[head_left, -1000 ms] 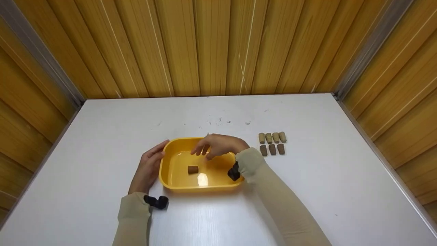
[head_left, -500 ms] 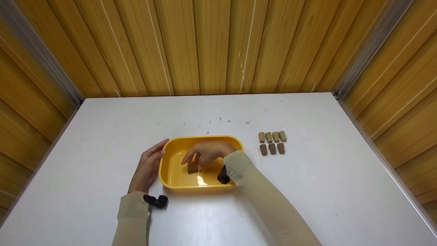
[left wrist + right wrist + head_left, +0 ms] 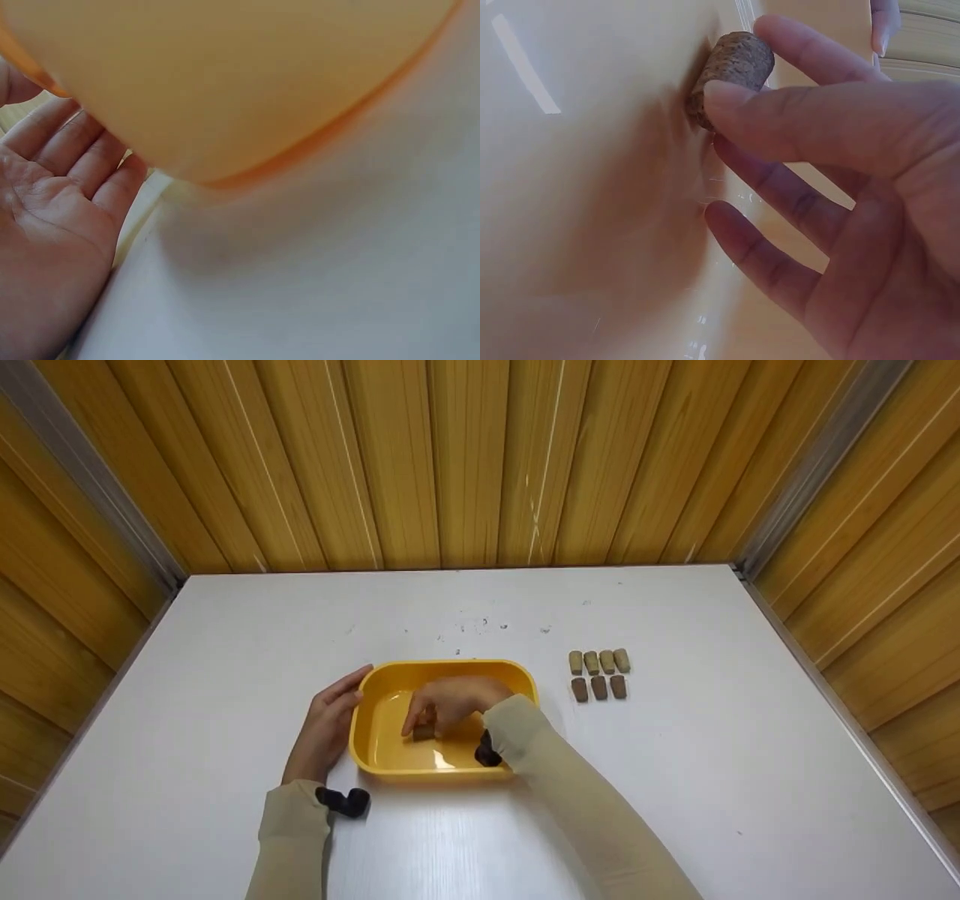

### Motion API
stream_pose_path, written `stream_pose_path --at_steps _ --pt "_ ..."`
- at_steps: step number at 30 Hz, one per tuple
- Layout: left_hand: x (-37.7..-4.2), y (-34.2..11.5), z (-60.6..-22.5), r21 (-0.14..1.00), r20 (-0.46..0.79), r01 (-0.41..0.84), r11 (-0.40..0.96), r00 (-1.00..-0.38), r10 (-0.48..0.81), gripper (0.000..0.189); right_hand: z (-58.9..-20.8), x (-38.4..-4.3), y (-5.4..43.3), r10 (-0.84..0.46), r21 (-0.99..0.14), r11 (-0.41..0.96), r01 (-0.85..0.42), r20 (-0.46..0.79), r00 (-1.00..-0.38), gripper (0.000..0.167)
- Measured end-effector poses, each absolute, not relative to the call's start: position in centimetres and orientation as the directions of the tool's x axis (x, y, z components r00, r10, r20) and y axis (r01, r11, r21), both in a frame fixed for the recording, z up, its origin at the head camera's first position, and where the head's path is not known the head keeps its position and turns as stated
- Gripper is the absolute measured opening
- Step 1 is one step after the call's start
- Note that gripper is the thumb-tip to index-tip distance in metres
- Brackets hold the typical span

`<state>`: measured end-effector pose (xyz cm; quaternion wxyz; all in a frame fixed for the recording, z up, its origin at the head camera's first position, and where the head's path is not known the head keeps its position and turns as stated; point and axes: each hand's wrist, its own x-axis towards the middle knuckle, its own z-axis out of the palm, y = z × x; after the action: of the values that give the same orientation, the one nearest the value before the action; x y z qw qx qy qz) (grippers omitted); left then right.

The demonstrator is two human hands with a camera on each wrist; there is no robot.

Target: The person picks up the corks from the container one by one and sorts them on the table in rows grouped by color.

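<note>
A brown cork stopper (image 3: 424, 733) lies on its side on the floor of a yellow plastic tub (image 3: 442, 772). My right hand (image 3: 454, 701) reaches into the tub and pinches the cork. In the right wrist view, the thumb lies at the near end of the cork (image 3: 739, 64) and the index finger at its far end, while the other fingers (image 3: 780, 199) stand apart from it. My left hand (image 3: 328, 727) rests against the tub's left outer side, its fingers fairly straight along the wall; the left wrist view shows the palm (image 3: 56, 217) facing the tub (image 3: 225, 90).
Right of the tub, on the white table (image 3: 712, 780), lie two neat rows of corks: several light ones (image 3: 598, 662) behind and three brown ones (image 3: 598, 688) in front. Wood-patterned panels (image 3: 465, 465) close off the back and both sides.
My right hand has moved down and left within the tub, and its thumb and index finger have come to the cork's two ends. The left hand and tub have stayed put.
</note>
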<state>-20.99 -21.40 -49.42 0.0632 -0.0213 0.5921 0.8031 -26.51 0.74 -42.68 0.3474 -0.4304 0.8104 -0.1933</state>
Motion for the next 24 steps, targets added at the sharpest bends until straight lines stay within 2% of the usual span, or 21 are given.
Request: stream_pose_path --at_steps 7,17,24 --pt "-21.0 -21.5 -49.5 0.949 -0.12 -0.139 -0.282 -0.989 0.083 0.049 -43.1 -26.5 0.6 -0.816 -0.608 0.578 -0.545 -0.407 -0.411 0.05" --pt "-21.0 -21.4 -49.4 0.947 -0.106 -0.127 -0.296 -0.991 0.086 0.048 -43.0 -26.6 0.8 -0.829 -0.598 0.558 -0.575 -0.385 -0.405 0.042" --pt "-21.0 -21.4 -49.5 0.946 -0.095 -0.116 -0.302 -0.992 0.082 0.049 -42.6 -26.9 1.7 -0.812 -0.602 0.579 -0.55 -0.371 -0.449 0.036"
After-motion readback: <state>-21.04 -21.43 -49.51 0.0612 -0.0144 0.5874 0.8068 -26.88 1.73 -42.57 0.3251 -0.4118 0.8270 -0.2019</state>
